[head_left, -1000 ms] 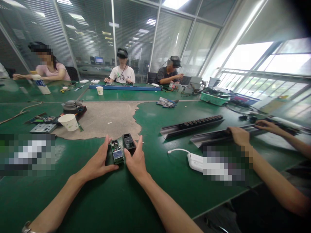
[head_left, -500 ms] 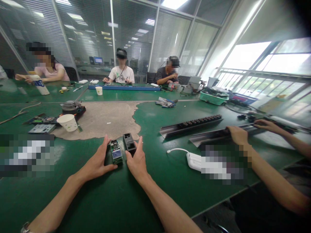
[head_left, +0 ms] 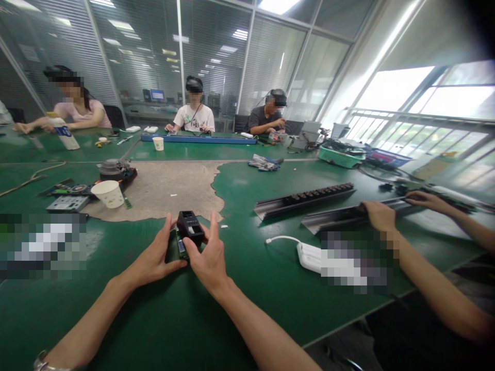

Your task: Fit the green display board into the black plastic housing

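My left hand [head_left: 154,256] is closed round a small green circuit board [head_left: 181,248], its thumb at the near end and its fingers along the left side. A black plastic housing [head_left: 190,222] with square openings is pinched between the thumb and fingers of my right hand [head_left: 211,260]. It sits over the right part of the board and hides most of it. Whether the two pieces touch, I cannot tell. Both hands are low over the green table.
Black metal channels [head_left: 305,200] lie to the right, where a co-worker's hand [head_left: 381,216] grips one. Nearer me is a white device [head_left: 309,257] with a cable. At left stand a paper cup [head_left: 108,194] and a metal drive [head_left: 67,204]. Several people sit across the table.
My right hand has moved left and brought the black housing from beside the circuit board to over it. My left hand has stayed in place with the board.
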Tool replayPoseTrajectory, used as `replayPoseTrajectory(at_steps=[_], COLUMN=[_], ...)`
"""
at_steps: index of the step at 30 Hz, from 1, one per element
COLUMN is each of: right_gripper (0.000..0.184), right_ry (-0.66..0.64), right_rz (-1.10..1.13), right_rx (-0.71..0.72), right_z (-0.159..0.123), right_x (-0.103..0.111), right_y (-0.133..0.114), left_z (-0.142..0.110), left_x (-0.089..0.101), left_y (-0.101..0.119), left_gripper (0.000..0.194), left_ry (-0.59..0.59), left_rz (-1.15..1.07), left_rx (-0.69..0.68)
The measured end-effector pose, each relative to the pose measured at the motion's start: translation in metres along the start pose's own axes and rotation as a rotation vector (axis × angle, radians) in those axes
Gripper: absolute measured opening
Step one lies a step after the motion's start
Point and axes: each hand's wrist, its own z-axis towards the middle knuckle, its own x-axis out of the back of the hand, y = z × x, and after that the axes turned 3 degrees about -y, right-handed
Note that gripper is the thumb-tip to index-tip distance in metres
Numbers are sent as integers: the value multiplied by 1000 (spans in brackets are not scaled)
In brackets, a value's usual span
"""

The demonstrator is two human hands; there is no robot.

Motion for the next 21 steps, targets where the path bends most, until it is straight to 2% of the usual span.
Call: replayPoseTrajectory(at_steps=[8,14,21], right_gripper=[98,98,101], right_ry=[-46,-88,-151], right_rz=[-189,-313,-369], right_rx=[-21,33,-29], right_z=[-5,-10,-16], right_x=[-8,-12,-13], right_y=[-5,-3,0], left_z=[-1,-2,0], left_x=[-1,-1,1], left_y=[-2,-2,3], left_gripper=[115,111,113], left_ry=[4,2,-7], left_rz=[-8,36,37], left_rx=[4,22,-5])
